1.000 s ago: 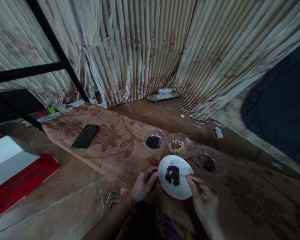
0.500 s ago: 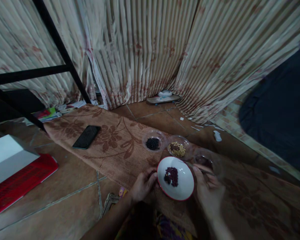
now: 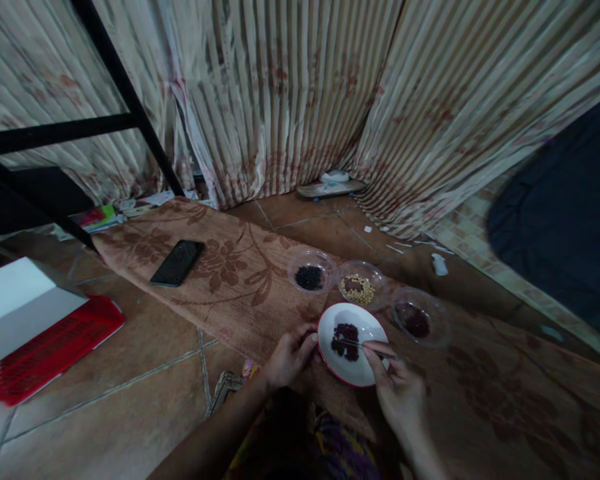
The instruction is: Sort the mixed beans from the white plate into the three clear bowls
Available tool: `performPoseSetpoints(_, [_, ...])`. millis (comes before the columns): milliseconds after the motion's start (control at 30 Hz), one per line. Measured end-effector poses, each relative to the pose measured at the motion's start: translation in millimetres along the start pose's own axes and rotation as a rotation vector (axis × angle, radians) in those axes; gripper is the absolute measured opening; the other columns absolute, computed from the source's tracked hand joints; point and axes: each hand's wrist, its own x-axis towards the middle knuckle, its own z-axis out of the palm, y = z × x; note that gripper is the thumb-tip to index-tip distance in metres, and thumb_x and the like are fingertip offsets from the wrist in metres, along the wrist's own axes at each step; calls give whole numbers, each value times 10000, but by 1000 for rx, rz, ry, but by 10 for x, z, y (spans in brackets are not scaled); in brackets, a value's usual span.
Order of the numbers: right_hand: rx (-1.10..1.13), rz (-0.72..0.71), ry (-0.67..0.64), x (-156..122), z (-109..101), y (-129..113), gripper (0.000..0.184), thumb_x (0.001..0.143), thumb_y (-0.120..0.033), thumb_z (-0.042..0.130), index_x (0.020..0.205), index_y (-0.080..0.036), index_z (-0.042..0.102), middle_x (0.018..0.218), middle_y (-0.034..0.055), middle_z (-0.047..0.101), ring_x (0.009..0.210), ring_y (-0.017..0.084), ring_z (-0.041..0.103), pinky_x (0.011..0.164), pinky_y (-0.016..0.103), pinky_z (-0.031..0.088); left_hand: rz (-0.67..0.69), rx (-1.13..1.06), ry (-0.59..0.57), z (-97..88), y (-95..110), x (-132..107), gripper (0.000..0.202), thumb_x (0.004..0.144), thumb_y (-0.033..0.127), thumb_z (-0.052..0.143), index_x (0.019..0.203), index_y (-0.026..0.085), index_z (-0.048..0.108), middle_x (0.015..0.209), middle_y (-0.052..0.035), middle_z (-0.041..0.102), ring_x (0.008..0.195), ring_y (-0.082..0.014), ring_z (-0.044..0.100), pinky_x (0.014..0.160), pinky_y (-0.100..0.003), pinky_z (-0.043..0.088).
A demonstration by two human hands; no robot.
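Observation:
My left hand (image 3: 291, 357) is closed on the left rim of a white bowl with a red edge (image 3: 373, 327). Dark red beans (image 3: 347, 333) lie in the bowl, with a few darker and yellowish bits among them. Pinched in my right hand (image 3: 400, 387) is a pair of thin metal tweezers (image 3: 387, 354), its tips down at the beans. Behind the bowl stand three clear plastic cups: one with black beans (image 3: 309, 278), one with yellow beans (image 3: 359, 289) and one with dark red beans (image 3: 414, 321).
A brown flowered cloth (image 3: 260, 320) covers the narrow table. A black phone (image 3: 177, 263) lies on its left part. On the floor are a red basket (image 3: 55, 353) with a white box (image 3: 25, 307) and a skateboard (image 3: 330, 189). Striped curtains (image 3: 280, 100) hang behind.
My right hand has moved left over the bowl, bringing the tweezers' tips from the far rim down to the beans. The right cup is now uncovered. My left hand stays at the bowl.

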Motion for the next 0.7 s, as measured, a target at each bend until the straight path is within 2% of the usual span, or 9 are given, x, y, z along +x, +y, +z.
performPoseSetpoints(167, [-23,-32,-36,8,26,-6,304,843,-514,603,884,-245,739,971,64,733,960,239,642,899,397,465,4,-3,3,1,-12,-3,432,955,488,477,1188,149,610,784,-23,633,654,-126,573,630,-239,475])
performPoseSetpoints(700, [2,-3,-33,-4,55,41,329,837,-519,603,880,-221,734,958,74,736,947,238,654,915,415,466,-29,-21,4,7,19,-2,453,934,518,500,1167,147,614,790,-22,637,655,-131,584,628,-242,474])
